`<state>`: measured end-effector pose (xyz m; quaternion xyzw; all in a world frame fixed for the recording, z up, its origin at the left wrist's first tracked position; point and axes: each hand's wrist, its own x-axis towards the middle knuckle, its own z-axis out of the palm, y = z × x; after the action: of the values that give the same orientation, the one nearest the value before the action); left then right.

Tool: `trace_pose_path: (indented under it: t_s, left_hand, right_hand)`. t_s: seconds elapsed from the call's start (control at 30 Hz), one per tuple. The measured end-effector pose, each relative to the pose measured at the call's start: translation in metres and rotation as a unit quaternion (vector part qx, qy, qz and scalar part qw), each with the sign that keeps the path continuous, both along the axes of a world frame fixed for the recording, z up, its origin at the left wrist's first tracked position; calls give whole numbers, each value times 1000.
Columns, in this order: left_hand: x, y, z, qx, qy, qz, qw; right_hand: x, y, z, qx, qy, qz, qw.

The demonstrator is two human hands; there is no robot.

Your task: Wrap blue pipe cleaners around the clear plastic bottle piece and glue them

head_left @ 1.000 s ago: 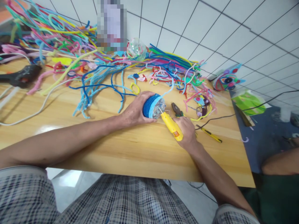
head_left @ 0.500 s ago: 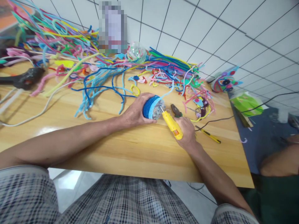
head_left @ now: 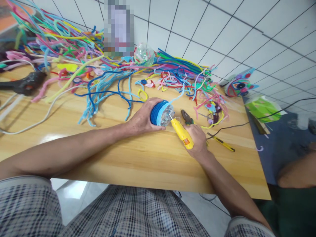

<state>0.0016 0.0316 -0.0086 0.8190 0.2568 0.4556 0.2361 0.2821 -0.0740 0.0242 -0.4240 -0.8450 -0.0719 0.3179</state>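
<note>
My left hand (head_left: 144, 118) is wrapped round a clear plastic cup-like container (head_left: 168, 114), tilted on its side, its wall wound with dark blue pipe cleaner. A light blue pipe cleaner (head_left: 178, 96) circles it near the clear end, its loose tail curving up and to the right. In my right hand (head_left: 197, 138) is a yellow hot glue gun (head_left: 182, 132), its metal nozzle at the clear end of the container. Whether the nozzle touches the surface I cannot tell. Pliers (head_left: 186, 117) lie just beyond my right hand.
Heaps of coloured pipe cleaners (head_left: 98, 89) line the table's back. A black glue gun (head_left: 27, 84) lies at left, a yellow utility knife (head_left: 223, 143) at right. A clear ball (head_left: 144, 54) and a decorated mask-like piece (head_left: 239, 87) stand near the wall. Another person's arm (head_left: 298, 168) shows at right.
The glue gun's nozzle has shifted very slightly to the left across the clear end. Both hands keep their hold, and the view has moved a little.
</note>
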Motion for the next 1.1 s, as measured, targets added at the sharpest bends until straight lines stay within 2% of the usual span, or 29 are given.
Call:
trace_pose_path:
  t_s: [0.5,0.9,1.1]
  left_hand:
    - [1,2,-6,19,-29,-10,999]
    - [1,0,-2,-19,-2,4,1000]
    - [2,0,-2,-16,0,5,1000]
  right_hand:
    - [3,4,-7,10,6,-34,999]
    - [2,2,-8,-32,13,-1,999]
    - [6,2,-15,-39,18,-34,999]
